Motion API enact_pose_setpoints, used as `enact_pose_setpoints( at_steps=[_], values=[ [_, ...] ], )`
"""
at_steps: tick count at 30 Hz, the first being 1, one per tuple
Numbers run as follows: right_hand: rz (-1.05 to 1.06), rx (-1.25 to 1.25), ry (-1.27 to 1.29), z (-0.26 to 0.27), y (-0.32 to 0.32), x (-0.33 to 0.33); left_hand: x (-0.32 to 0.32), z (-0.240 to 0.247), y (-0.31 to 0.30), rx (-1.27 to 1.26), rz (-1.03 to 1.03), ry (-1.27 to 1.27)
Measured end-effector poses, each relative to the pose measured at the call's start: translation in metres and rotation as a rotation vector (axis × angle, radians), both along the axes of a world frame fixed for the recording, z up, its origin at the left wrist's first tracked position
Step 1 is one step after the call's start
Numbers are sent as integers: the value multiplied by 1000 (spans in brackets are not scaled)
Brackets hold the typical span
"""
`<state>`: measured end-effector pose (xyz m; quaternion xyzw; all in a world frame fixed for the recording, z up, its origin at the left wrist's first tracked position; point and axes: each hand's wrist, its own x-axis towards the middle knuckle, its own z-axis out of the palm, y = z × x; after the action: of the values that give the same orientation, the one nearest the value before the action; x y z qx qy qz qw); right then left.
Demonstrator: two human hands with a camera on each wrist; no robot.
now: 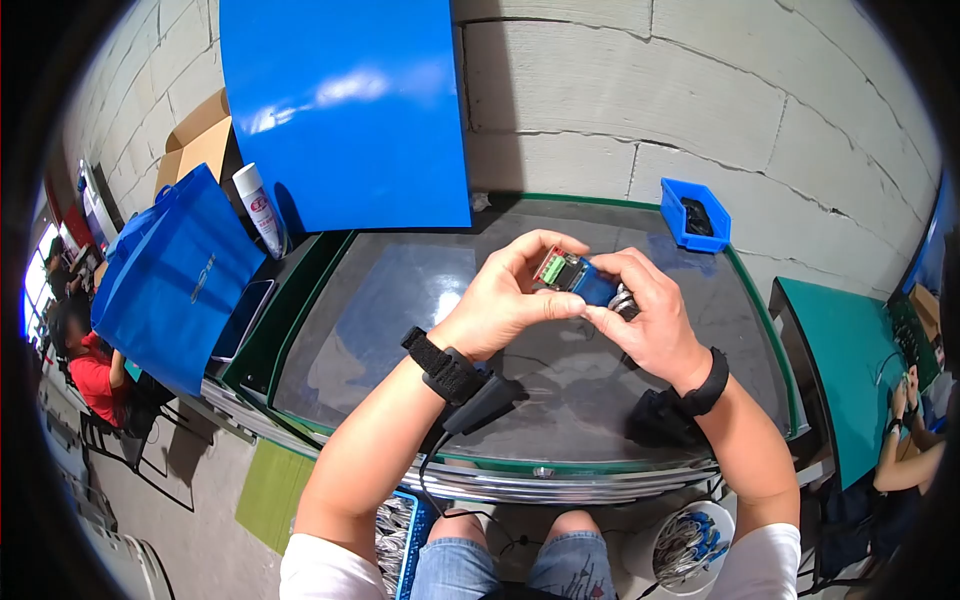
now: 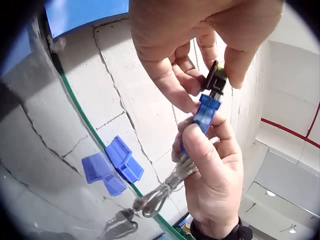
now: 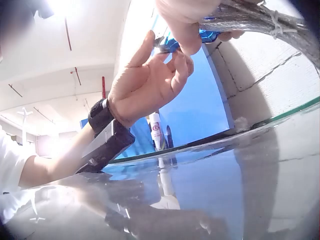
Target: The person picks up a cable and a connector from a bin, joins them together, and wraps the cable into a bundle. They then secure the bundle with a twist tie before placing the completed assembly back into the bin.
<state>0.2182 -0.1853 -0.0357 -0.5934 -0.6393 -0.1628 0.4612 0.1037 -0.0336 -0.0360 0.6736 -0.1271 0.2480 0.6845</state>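
Observation:
Above the dark table, the left hand (image 1: pixel 510 297) pinches a small circuit board (image 1: pixel 556 268) with a green terminal block between thumb and fingers. The right hand (image 1: pixel 652 318) grips a translucent blue connector (image 1: pixel 597 287) whose grey cable is bundled. In the left wrist view the blue connector (image 2: pixel 205 114) meets the black port of the board (image 2: pixel 216 80), end to end; whether it is fully seated cannot be told. The tied cable (image 2: pixel 172 182) hangs below the right hand (image 2: pixel 212 170). In the right wrist view, the left hand (image 3: pixel 150 85) is at the metal end of the connector.
A blue bin (image 1: pixel 697 215) with black items stands at the table's back right. On the left are a blue bag (image 1: pixel 175 280), a spray can (image 1: pixel 262 212) and a tall blue panel (image 1: pixel 345 110). Below the table edge, a white bucket (image 1: pixel 722 520) and a blue basket (image 1: pixel 420 530) hold cables.

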Motion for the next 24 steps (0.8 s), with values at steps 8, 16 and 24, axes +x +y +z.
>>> enact_pose_setpoints(
  at_steps=[8, 16, 24],
  values=[
    [98, -16, 537, -6, -2, 19, 2, -3, 14, -330, 137, 97],
    [199, -21, 742, -3, -3, 16, 6, -9, 21, -590, -71, 35],
    [246, 107, 652, -24, 14, 17, 8, -16, 4, -103, -248, 442]
  ],
)
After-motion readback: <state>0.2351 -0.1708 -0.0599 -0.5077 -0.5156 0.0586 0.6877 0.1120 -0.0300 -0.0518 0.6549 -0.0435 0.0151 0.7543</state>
